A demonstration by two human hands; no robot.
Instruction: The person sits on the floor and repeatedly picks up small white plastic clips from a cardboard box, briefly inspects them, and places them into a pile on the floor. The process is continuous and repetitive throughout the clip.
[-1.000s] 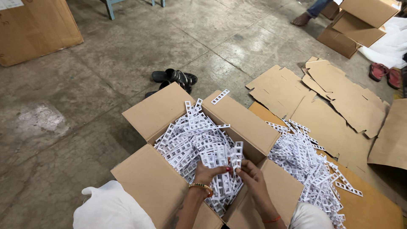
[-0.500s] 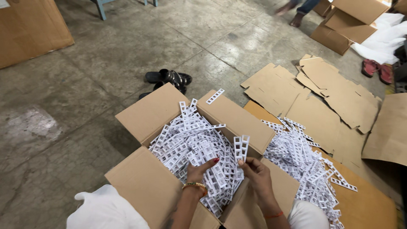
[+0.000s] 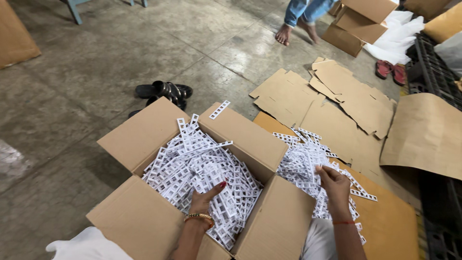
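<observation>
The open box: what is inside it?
The box holds a heap of white strips, with the left hand resting on them. The box bottom cannot be seen, because the strips cover it.

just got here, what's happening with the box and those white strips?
A person sits on the floor over an open cardboard box full of white plastic strips. The left hand rests on the strips inside the box. The right hand is on a second pile lying on flat cardboard beside it.
</observation>
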